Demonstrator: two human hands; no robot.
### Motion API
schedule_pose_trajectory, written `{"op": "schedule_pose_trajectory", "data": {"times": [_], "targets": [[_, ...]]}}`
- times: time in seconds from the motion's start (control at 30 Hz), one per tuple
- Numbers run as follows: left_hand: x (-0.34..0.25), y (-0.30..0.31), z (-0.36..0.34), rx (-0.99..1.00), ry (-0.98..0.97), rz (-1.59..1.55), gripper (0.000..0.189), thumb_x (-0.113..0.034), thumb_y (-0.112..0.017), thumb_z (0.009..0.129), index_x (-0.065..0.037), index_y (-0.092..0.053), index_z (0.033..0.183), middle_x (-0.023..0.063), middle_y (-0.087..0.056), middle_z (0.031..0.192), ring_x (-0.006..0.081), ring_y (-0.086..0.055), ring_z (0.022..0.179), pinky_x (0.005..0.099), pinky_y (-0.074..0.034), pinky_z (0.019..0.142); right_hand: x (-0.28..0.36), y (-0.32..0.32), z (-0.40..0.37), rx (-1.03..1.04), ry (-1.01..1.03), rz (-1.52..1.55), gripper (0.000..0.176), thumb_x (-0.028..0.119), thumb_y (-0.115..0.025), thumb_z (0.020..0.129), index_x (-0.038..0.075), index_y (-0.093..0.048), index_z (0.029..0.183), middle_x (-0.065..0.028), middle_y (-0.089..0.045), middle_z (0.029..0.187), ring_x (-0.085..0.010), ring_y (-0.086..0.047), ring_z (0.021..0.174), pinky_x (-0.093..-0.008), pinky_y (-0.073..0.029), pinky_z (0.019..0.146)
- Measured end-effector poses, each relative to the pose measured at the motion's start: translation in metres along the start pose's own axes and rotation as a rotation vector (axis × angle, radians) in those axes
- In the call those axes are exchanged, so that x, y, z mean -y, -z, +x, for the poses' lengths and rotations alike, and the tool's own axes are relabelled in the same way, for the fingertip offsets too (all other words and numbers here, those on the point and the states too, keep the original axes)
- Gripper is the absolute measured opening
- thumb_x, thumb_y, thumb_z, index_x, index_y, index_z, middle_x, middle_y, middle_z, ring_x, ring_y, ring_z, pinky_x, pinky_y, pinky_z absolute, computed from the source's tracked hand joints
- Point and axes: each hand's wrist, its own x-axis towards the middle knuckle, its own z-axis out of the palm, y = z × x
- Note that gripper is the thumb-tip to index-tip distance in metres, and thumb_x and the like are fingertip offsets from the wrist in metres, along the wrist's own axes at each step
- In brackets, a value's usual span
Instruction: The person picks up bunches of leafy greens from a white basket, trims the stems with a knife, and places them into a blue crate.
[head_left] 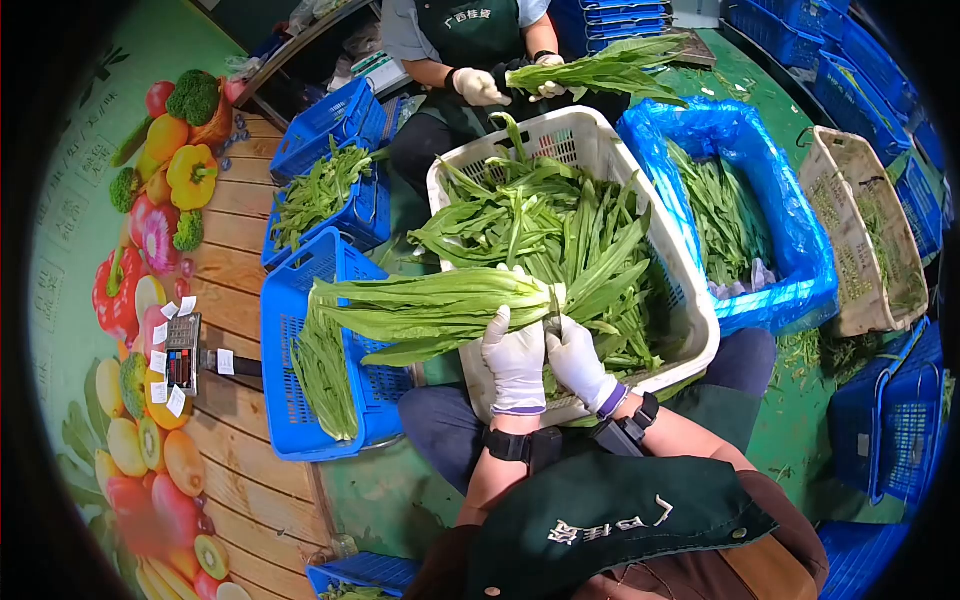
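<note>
My left hand [514,362], in a white glove, is closed around a bunch of long-leaf lettuce [430,305]. Its leaves point left and its pale stem ends face right. Close beside it, my gloved right hand [580,368] is closed at the stem ends. A thin, dark blade, seemingly a small knife [556,305], stands up from its fingers against the stems; the handle is hidden. Both hands are over the near part of a white crate [690,300], which is heaped with loose lettuce leaves [540,210].
Opposite, a co-worker's gloved hands [480,87] hold another lettuce bunch [600,72]. A blue crate [290,400] with lettuce stands left. At right are a blue-lined crate [800,290] of greens and a beige crate [850,300] with scraps. Stacked blue crates [880,420] stand farther right.
</note>
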Motion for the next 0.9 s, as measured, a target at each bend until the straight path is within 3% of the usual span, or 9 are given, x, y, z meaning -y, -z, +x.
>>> {"op": "schedule_pose_trajectory", "data": {"times": [0.23, 0.3, 0.43, 0.47, 0.53, 0.73, 0.83, 0.87, 0.9], "targets": [[-0.003, 0.022, 0.002, -0.113, -0.027, 0.090, 0.064, 0.003, -0.060, 0.074, 0.002, -0.039, 0.134, 0.0163, -0.047, 0.133, 0.0297, -0.041, 0.127, 0.0469, -0.026, 0.113, -0.036, -0.016, 0.031, 0.224, -0.241, -0.110, 0.016, 0.010, -0.055, 0.081, -0.002, -0.064, 0.082, -0.0236, -0.065, 0.077, -0.0432, -0.063, 0.076, -0.0440, -0.051, 0.069], [0.004, 0.019, -0.004, 0.005, -0.002, -0.019, 0.069, -0.002, -0.063, 0.072, 0.003, -0.036, 0.136, 0.0163, -0.047, 0.134, 0.0308, -0.041, 0.127, 0.0481, -0.026, 0.112, -0.056, -0.008, 0.047, 0.811, 0.474, -0.780, 0.021, 0.015, -0.057, 0.084, 0.001, -0.065, 0.096, -0.0197, -0.067, 0.090, -0.0362, -0.065, 0.087, -0.0367, -0.051, 0.076], [0.007, -0.016, -0.012, 0.038, 0.150, 0.145, 0.079, -0.006, -0.068, 0.067, 0.000, -0.034, 0.138, 0.0183, -0.044, 0.137, 0.0357, -0.041, 0.127, 0.0529, -0.029, 0.110, -0.057, -0.013, 0.038, 0.184, 0.257, 0.115, 0.029, 0.009, -0.054, 0.089, 0.003, -0.060, 0.117, -0.0108, -0.065, 0.108, -0.0170, -0.059, 0.098, -0.0289, -0.048, 0.083], [0.002, -0.012, -0.011, 0.049, 0.162, 0.166, 0.079, -0.005, -0.067, 0.066, -0.001, -0.035, 0.138, 0.0189, -0.044, 0.137, 0.0359, -0.042, 0.127, 0.0533, -0.029, 0.110, -0.046, 0.006, 0.045, 0.358, -0.559, 0.113, 0.031, 0.019, -0.061, 0.088, 0.003, -0.064, 0.114, -0.0107, -0.067, 0.104, -0.0189, -0.060, 0.096, -0.0315, -0.046, 0.088], [-0.008, -0.010, -0.012, 0.040, 0.177, 0.195, 0.079, 0.001, -0.064, 0.065, -0.001, -0.035, 0.138, 0.0206, -0.043, 0.138, 0.0375, -0.040, 0.129, 0.0534, -0.028, 0.111, -0.064, 0.019, 0.049, 0.020, -0.329, 0.356, 0.022, 0.016, -0.055, 0.094, 0.004, -0.068, 0.107, -0.0002, -0.064, 0.072, -0.0069, -0.055, 0.063, -0.0215, -0.043, 0.055], [-0.020, 0.006, -0.021, -0.028, 0.309, 0.238, 0.056, 0.008, -0.052, 0.075, 0.004, -0.044, 0.131, 0.0163, -0.050, 0.132, 0.0273, -0.048, 0.122, 0.0386, -0.036, 0.107, 0.034, 0.063, 0.025, 0.177, 0.280, 0.052, 0.069, 0.022, -0.075, 0.076, 0.008, -0.045, 0.137, -0.0113, -0.058, 0.112, -0.0182, -0.060, 0.090, -0.0283, -0.049, 0.079], [-0.029, 0.043, -0.031, 0.046, 0.184, 1.213, 0.029, -0.001, -0.059, 0.086, 0.004, -0.058, 0.114, 0.0081, -0.063, 0.108, 0.0205, -0.058, 0.103, 0.0325, -0.047, 0.093, 0.053, 0.052, 0.017, 0.237, 0.397, -0.334, 0.099, 0.023, -0.086, 0.057, 0.010, -0.038, 0.142, -0.0174, -0.055, 0.123, -0.0337, -0.054, 0.112, -0.0351, -0.046, 0.093], [-0.022, -0.011, -0.034, -0.019, 0.278, 0.564, 0.026, -0.007, -0.063, 0.087, 0.000, -0.061, 0.112, 0.0053, -0.064, 0.102, 0.0190, -0.059, 0.101, 0.0309, -0.047, 0.092, 0.043, 0.048, 0.017, 0.210, 0.352, -0.223, 0.094, 0.019, -0.084, 0.060, 0.009, -0.038, 0.141, -0.0170, -0.054, 0.124, -0.0322, -0.054, 0.113, -0.0344, -0.046, 0.093], [-0.035, 0.039, -0.025, 0.201, 0.256, 1.001, 0.067, -0.028, -0.070, 0.083, -0.004, -0.038, 0.137, 0.0100, -0.051, 0.130, 0.0249, -0.051, 0.118, 0.0404, -0.040, 0.102, 0.029, 0.044, 0.017, 0.180, 0.305, -0.116, 0.090, 0.014, -0.083, 0.063, 0.008, -0.039, 0.141, -0.0166, -0.054, 0.126, -0.0306, -0.054, 0.114, -0.0336, -0.046, 0.093]]}}
